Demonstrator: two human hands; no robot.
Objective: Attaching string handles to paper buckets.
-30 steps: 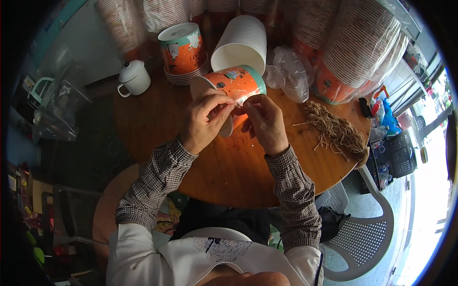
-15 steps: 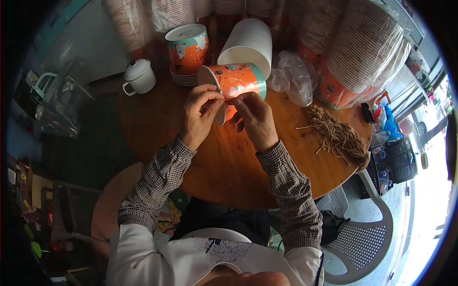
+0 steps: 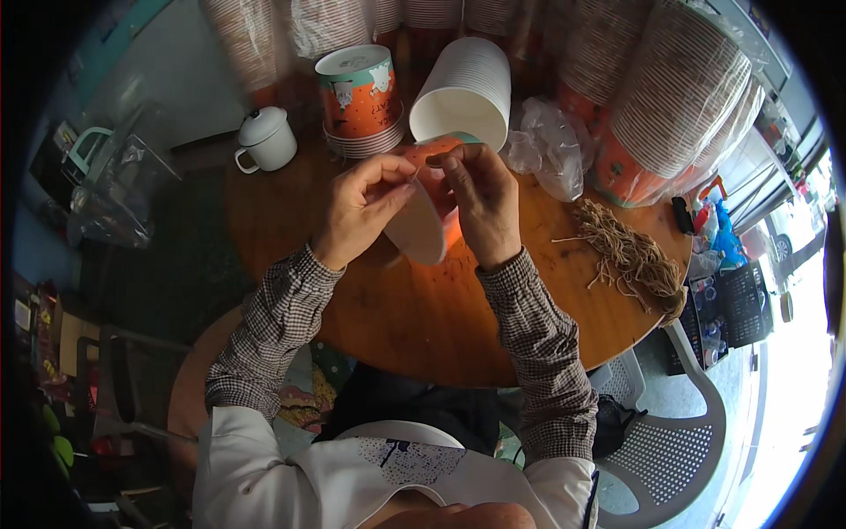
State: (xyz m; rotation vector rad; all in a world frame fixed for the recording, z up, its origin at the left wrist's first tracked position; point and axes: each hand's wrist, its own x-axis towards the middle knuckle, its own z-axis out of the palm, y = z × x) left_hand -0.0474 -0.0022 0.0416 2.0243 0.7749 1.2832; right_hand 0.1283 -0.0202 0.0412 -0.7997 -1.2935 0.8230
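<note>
An orange and green paper bucket [image 3: 451, 139] lies tilted on the table behind my hands, its pale round end [image 3: 419, 231] turned toward me. My left hand [image 3: 357, 210] is closed in a pinch just above that end, on what looks like a thin strand of twine. Close beside it, my right hand [image 3: 489, 204] also pinches at the strand in front of the bucket. The fingers hide much of the strand and the bucket's side. To the right lies a loose bundle of brown twine [image 3: 627, 256].
A nested stack of white buckets [image 3: 471, 84] lies behind my hands, left of crumpled clear plastic [image 3: 551, 150]. An upright orange bucket [image 3: 359, 101] stands at the back left, near a white lidded mug [image 3: 267, 141]. Wrapped bucket stacks [image 3: 674, 97] line the back. A grey chair [image 3: 665, 441] stands at right.
The bucket has turned so its pale end faces me more. My hands have moved slightly apart and are lifted in front of it, still pinching.
</note>
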